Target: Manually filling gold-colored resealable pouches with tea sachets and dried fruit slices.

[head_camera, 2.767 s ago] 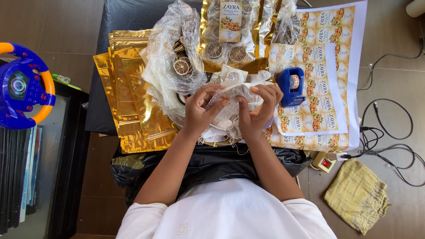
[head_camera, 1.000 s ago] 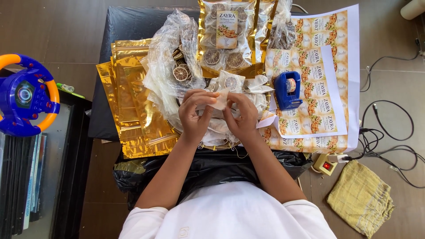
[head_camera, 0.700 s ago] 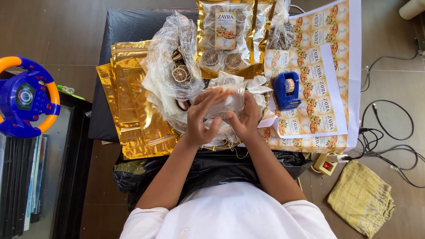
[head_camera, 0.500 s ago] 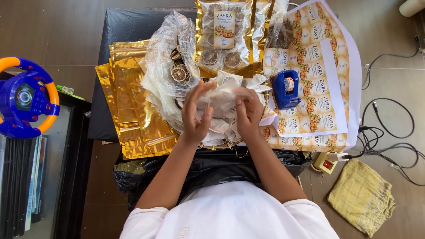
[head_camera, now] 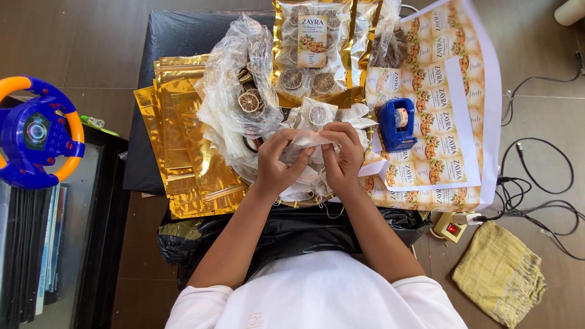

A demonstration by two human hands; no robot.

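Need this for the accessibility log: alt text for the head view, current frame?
Seen from above, a person's left hand and right hand pinch a small clear plastic pouch over a black-covered table. Gold foil pouches lie to the left, a clear bag of dried citrus slices beyond, and a blue tape dispenser on label sheets to the right.

Bright, even light; soft shadows; glare on gold pouches (head_camera: 189,152).

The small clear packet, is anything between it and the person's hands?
Nothing visible. Both the left hand and the right hand already grip the small clear packet directly, above the heap of clear plastic bags. The blue tape dispenser sits apart, to the right.
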